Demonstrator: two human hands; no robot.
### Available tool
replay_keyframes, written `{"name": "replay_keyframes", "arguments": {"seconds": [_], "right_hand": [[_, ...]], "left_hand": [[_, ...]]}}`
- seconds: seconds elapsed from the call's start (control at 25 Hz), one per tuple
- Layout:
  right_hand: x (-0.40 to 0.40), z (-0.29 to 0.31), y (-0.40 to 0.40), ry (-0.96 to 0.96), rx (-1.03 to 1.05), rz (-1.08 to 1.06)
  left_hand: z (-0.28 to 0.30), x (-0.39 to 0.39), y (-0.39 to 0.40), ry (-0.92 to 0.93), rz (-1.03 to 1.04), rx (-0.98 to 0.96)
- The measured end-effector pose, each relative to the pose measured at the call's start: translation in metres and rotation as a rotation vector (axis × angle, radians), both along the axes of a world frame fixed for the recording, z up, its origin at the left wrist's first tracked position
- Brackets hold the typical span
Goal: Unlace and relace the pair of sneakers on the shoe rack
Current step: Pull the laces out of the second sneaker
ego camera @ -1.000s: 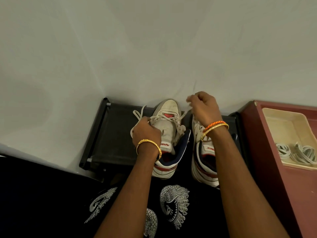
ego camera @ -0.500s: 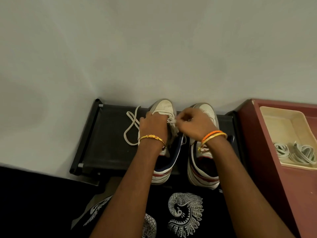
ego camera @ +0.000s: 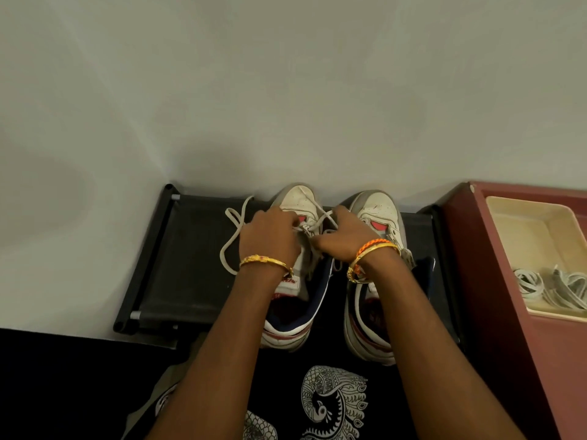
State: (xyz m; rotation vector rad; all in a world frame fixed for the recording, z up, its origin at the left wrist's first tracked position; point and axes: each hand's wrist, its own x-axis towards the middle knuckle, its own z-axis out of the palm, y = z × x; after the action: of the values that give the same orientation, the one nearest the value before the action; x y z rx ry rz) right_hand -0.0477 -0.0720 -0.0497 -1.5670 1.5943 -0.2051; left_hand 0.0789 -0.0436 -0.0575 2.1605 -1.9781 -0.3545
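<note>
left hand and right hand each pinch the white lace over the left sneaker; it sits beside the right sneaker on the black shoe rack. spare laces fill a cream tray.

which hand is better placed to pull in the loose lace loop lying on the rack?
Left, probably. The left hand sits on the left white sneaker, right beside the loose off-white lace loop on the black fabric rack. The right hand grips lace on the far side.
</note>
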Motion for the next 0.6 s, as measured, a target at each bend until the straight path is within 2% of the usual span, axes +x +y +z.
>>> {"name": "replay_keyframes", "arguments": {"seconds": [0.04, 0.36, 0.6], "right_hand": [[0.0, 0.002, 0.0, 0.013, 0.006, -0.017], [0.011, -0.004, -0.005, 0.185, 0.0, 0.013], [0.01, -0.004, -0.01, 0.154, 0.037, -0.045]], "left_hand": [[-0.002, -0.001, -0.001, -0.057, -0.031, 0.038], [-0.006, -0.009, -0.007, -0.117, 0.007, 0.071], [-0.011, -0.008, -0.008, -0.163, -0.011, 0.121]]}}
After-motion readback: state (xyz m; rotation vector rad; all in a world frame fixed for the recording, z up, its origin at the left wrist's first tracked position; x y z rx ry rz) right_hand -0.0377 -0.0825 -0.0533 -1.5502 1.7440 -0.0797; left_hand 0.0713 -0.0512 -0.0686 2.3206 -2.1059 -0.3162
